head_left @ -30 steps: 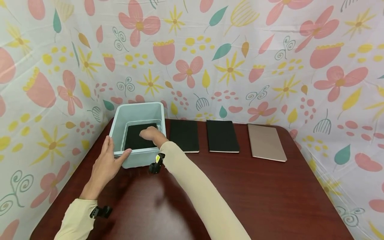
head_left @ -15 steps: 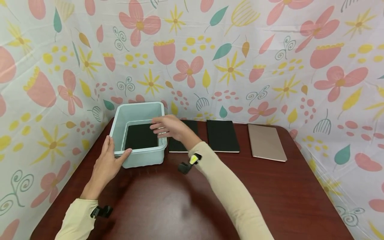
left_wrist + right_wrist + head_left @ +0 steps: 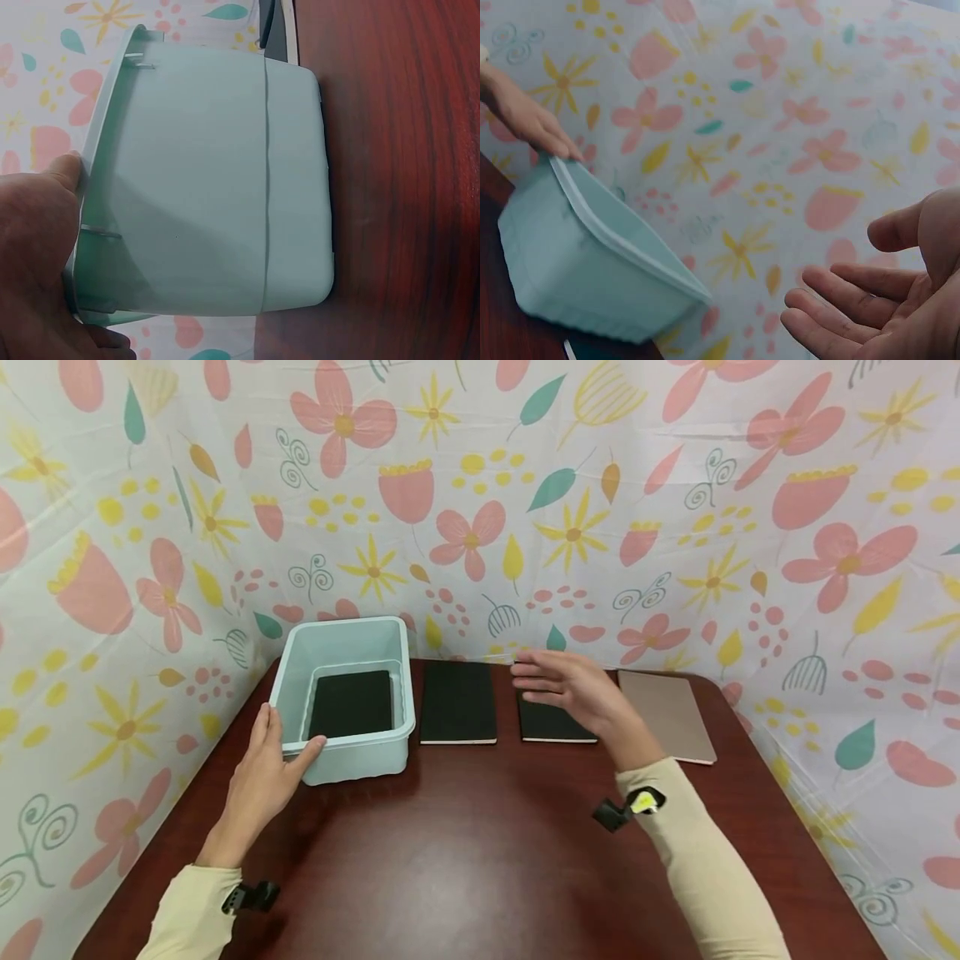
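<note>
My left hand [image 3: 262, 777] grips the near left corner of a pale blue-green plastic bin [image 3: 363, 756], thumb at the front rim and fingers along the left side. In the left wrist view, that hand [image 3: 37, 240] lies at the rim of the bin [image 3: 187, 180]. A black notebook [image 3: 351, 703] lies flat inside the bin. My right hand [image 3: 573, 689] is in the air, holding nothing, in front of a black notebook [image 3: 555, 722] that it partly hides. The right wrist view shows this hand [image 3: 877, 300] with loosely spread fingers.
Another black notebook [image 3: 459, 702] lies just right of the bin. Farther right is a beige notebook [image 3: 675, 714], partly hidden by the right hand and wrist. All rest on a dark red-brown table [image 3: 480, 860], with a flowered cloth [image 3: 480, 485] behind and at the sides.
The right hand has come up out of the bin and moved right, its fingers loosening, leaving the black notebook inside. The left hand keeps its place on the bin.
</note>
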Motion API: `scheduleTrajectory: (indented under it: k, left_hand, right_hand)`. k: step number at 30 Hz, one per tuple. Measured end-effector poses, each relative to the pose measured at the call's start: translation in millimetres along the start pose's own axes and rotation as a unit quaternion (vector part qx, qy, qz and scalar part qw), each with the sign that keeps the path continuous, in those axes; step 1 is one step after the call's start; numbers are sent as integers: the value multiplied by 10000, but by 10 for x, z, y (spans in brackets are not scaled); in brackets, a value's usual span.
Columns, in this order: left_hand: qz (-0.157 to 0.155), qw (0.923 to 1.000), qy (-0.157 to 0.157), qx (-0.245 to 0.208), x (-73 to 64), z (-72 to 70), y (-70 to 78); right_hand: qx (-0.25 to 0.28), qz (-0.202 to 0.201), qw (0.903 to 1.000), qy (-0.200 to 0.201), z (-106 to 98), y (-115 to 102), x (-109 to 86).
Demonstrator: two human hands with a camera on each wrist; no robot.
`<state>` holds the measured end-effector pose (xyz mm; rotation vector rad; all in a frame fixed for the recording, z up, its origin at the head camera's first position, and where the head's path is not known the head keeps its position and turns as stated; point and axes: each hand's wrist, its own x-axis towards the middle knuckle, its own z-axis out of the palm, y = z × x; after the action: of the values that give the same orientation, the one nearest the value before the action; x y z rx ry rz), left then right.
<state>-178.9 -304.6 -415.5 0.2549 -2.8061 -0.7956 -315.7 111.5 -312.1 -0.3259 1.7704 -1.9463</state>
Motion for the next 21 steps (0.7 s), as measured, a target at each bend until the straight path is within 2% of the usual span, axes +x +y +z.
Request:
scheduleTrajectory:
  k: [7, 11, 16, 21]
  left_hand:
    - [-79, 9999, -56, -78, 0, -7, 18]
    - [-134, 9998, -130, -113, 1, -21, 34]
    - [-147, 9998, -133, -93, -7, -22, 30]
    - [-165, 9997, -123, -122, -6, -22, 32]
  right_hand:
    - [-33, -44, 9994, 331, -545, 142, -254]
    - [-511, -41, 9958, 765, -836, 249, -365]
    - [-1416, 57, 9826, 1203, -1278, 426, -494]
    - [-2029, 254, 9666, 1544, -1753, 617, -609]
